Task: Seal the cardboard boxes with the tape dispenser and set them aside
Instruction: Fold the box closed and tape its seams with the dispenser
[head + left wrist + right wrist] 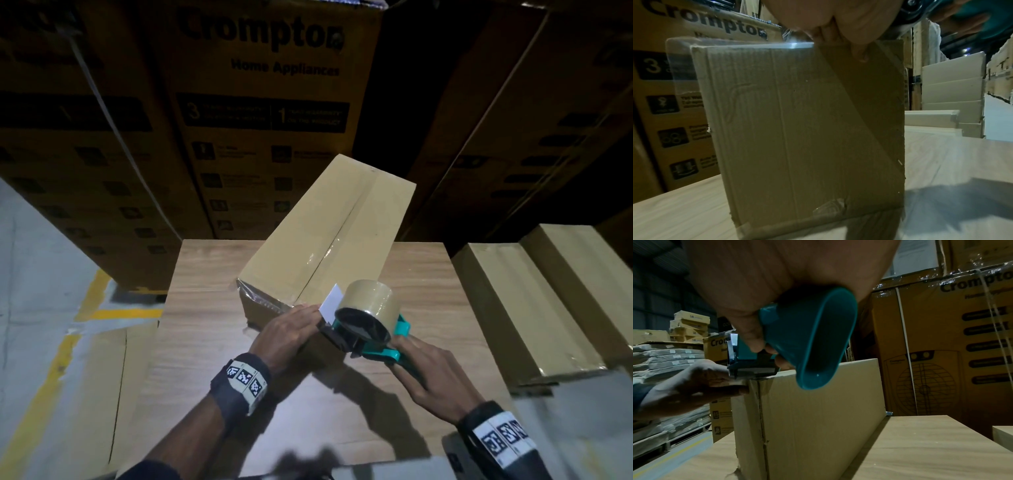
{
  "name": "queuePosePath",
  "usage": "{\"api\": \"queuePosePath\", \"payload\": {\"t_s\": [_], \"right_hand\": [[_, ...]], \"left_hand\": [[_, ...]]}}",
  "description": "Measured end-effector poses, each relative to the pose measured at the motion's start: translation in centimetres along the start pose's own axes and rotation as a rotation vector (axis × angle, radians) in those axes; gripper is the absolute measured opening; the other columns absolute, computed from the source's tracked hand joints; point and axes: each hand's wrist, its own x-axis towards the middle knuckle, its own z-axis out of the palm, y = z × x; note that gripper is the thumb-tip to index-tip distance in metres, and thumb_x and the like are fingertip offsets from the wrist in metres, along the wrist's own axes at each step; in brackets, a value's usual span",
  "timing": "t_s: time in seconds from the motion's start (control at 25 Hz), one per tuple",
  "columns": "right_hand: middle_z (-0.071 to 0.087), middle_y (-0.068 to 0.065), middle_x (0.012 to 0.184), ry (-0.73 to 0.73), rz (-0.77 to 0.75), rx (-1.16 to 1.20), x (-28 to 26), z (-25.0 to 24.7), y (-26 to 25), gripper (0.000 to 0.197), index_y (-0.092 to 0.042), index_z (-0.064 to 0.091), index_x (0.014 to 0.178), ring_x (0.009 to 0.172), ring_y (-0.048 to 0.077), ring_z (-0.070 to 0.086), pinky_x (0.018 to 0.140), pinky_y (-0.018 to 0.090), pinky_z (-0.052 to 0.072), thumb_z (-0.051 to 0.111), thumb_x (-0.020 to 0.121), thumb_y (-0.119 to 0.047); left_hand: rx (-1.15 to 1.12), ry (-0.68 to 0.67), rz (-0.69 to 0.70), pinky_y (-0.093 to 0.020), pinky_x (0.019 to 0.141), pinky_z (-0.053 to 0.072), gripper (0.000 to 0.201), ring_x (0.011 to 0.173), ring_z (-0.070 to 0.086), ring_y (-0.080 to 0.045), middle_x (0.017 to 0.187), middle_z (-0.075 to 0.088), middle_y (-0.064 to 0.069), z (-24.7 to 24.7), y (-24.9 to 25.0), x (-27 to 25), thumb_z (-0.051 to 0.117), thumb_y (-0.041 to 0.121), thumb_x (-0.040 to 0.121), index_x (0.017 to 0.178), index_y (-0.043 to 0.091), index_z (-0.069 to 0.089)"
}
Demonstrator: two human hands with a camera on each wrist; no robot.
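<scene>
Wood-grain table [428,274], stacked warehouse cartons [260,113]; right grip [431,373] clasping tape dispenser [366,318], left grip [287,329] flat-fingered on box [329,233]

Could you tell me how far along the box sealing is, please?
Done: tape runs along the top seam of the box. In hand: the right hand holds the dispenser at its near edge; the left hand steadies it. Left: setting it aside.

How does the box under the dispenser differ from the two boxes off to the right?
The box on the table sits alone, angled, with the tape dispenser at its near edge and both hands working it. The two boxes on the right lie side by side, untouched. All are plain long brown cardboard.
</scene>
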Motion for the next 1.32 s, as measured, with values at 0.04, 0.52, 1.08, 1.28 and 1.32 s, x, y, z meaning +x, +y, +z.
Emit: {"api": "queuePosePath", "payload": {"t_s": [0.04,0.52,1.08,1.28,1.32], "right_hand": [[0.066,-0.014,0.116,-0.007,0.009,-0.002,-0.5,-0.4,0.0,0.038,-0.041,0.047,0.133,0.087,0.005,0.065,0.070,0.034,0.061,0.054,0.096,-0.039],[0.063,-0.024,0.103,-0.042,0.198,-0.081,-10.3,-5.9,2.6,0.030,-0.050,0.045,0.125,0.074,-0.004,0.064,0.056,0.023,0.056,0.046,0.097,-0.060],[0.065,0.000,0.126,-0.154,0.191,0.086,-5.1,7.1,5.1,0.049,-0.036,0.039,0.144,0.105,0.017,0.063,0.089,0.036,0.054,0.045,0.096,-0.035],[0.067,-0.009,0.124,-0.155,0.203,0.203,-5.1,7.1,4.9,0.039,-0.041,0.046,0.135,0.100,0.013,0.064,0.080,0.031,0.052,0.049,0.097,-0.042],[0.068,-0.009,0.123,-0.199,0.203,0.173,-5.5,7.6,4.7,0.038,-0.044,0.045,0.133,0.099,0.016,0.065,0.078,0.033,0.052,0.046,0.095,-0.045]], "left_hand": [[-0.007,-0.007,0.007,-0.037,0.113,0.037,0.066,0.113,0.070,-0.021,0.123,0.073,-0.007,0.1,-0.1,0.1,0.096,0.000,0.057,0.118,0.014,0.074],[-0.071,-0.049,-0.030,-0.047,0.117,0.037,0.084,0.133,0.058,-0.020,0.145,0.059,-0.005,0.7,-0.7,-0.5,0.079,-0.011,0.070,0.145,0.017,0.056],[-0.076,-0.024,-0.102,-0.042,0.116,0.041,0.069,0.136,0.055,-0.018,0.147,0.058,0.000,1.7,-0.7,-0.9,0.052,-0.009,0.080,0.143,0.019,0.060],[-0.004,0.012,-0.097,-0.055,0.108,0.045,0.064,0.127,0.062,-0.027,0.139,0.064,-0.007,1.4,0.4,-0.6,0.059,-0.016,0.078,0.136,0.012,0.065],[0.007,0.011,-0.102,-0.055,0.107,0.045,0.074,0.126,0.063,-0.028,0.137,0.065,-0.009,1.3,0.5,-0.5,0.068,-0.023,0.069,0.135,0.011,0.066]]}}
